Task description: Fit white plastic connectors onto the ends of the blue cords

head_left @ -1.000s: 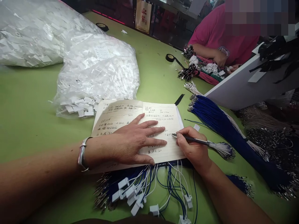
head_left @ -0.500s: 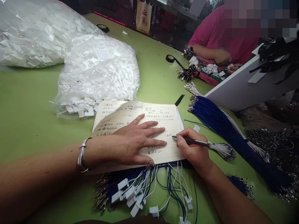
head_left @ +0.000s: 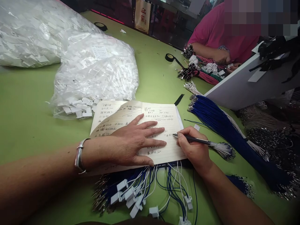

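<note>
The notebook (head_left: 173, 151) lay open on the green table (head_left: 154, 72), above blue and white wires (head_left: 169, 179). The left hand (head_left: 134, 141) rested flat across it, fingers spread, gripping nothing. The right hand (head_left: 194, 149) pinched a black pen (head_left: 197, 140), tip apparently touching paper. Beyond lay a plastic bag (head_left: 100, 70) of white pieces.

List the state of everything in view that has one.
Notebook: open, handwriting on both pages.
Pen: uncapped, tip at the notebook.
Left hand: spread flat on the notebook.
Right hand: closed around the pen.
Nearer plastic bag: bulging with white pieces; seal unclear.
Farther plastic bag: also filled.
Tape roll near the pink wires: tail out.
Blue wire bundle: lying stretched out.
</note>
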Action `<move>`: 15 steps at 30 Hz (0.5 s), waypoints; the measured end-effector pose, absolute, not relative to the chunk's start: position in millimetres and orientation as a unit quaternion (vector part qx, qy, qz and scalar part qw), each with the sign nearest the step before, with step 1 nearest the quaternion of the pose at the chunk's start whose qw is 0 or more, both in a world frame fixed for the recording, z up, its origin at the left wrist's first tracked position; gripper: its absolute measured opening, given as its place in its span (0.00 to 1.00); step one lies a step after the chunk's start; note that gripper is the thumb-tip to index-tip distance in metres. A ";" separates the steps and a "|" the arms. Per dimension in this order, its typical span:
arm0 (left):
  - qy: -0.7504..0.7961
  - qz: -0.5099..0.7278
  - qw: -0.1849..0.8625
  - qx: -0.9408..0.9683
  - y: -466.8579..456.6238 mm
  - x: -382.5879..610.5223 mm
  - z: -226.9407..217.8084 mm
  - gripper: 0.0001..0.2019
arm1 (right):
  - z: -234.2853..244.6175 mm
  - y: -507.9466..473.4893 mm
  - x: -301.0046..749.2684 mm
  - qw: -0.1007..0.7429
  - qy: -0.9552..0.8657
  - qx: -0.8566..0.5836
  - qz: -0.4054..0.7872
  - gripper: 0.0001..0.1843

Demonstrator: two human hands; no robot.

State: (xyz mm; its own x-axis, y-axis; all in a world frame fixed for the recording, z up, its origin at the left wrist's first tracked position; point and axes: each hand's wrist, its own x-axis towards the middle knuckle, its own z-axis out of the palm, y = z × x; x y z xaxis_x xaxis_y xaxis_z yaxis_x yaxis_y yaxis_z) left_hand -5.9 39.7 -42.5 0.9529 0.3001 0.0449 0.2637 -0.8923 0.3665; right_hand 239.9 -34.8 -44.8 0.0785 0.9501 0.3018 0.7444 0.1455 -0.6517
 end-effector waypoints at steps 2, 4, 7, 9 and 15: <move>0.143 0.050 0.182 0.972 39.9 -5.6 -42.4 0.29 | -44.7 -34.7 239.9 0.363 -0.662 -0.640 0.145 0.06; 0.143 0.049 0.183 0.971 39.9 -5.5 -41.8 0.29 | -44.6 -34.8 240.3 0.358 -0.665 -0.638 0.149 0.07; 0.144 0.052 0.184 0.971 39.9 -5.6 -40.9 0.29 | -44.2 -35.2 241.2 0.353 -0.674 -0.631 0.151 0.07; 0.143 0.053 0.184 0.971 39.9 -6.0 -40.6 0.29 | -43.5 -35.1 241.4 0.354 -0.675 -0.629 0.152 0.07; 0.142 0.055 0.186 0.971 40.2 -6.7 -42.0 0.29 | -42.6 -34.8 240.4 0.356 -0.651 -0.650 0.163 0.08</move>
